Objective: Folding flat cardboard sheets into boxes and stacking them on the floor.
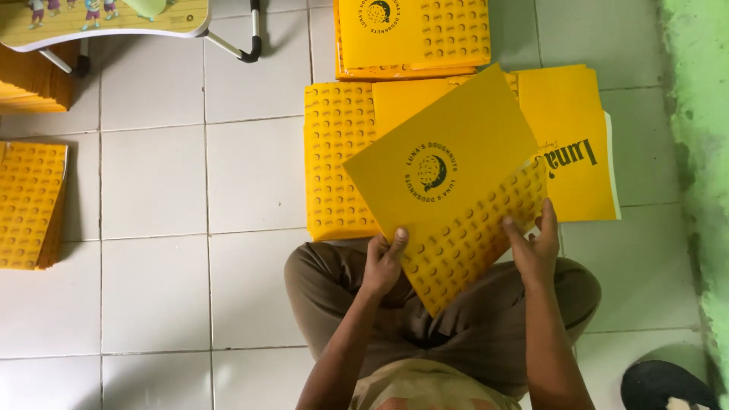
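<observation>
We hold one yellow card (448,182) in both hands, tilted so one corner points down toward our lap. Our left hand (382,262) pinches the card's lower left edge, thumb on top, fingers tucked underneath. Our right hand (535,247) grips the lower right edge the same way, thumb lying across the printed dot pattern, fingers behind the sheet. Both forearms reach forward from our body, elbows in, above our crossed legs (448,319) in brown trousers.

The card carries a round dark emblem in its plain half and rows of small dots on the other half. It hangs over the floor (152,288) of white tiles, covering part of what lies beneath it.

Under and beyond the card we count three yellow piles: a dotted stack (338,163) to the left, a plain stack (577,144) to the right with dark lettering, and a far stack (414,34) at the top edge. A fourth stack (30,205) lies well apart at the left, and a fifth (30,91) sits under a small folding table (106,19). A green wall (702,152) runs along the right. One dark shoe (664,387) lies at the lower right corner.
</observation>
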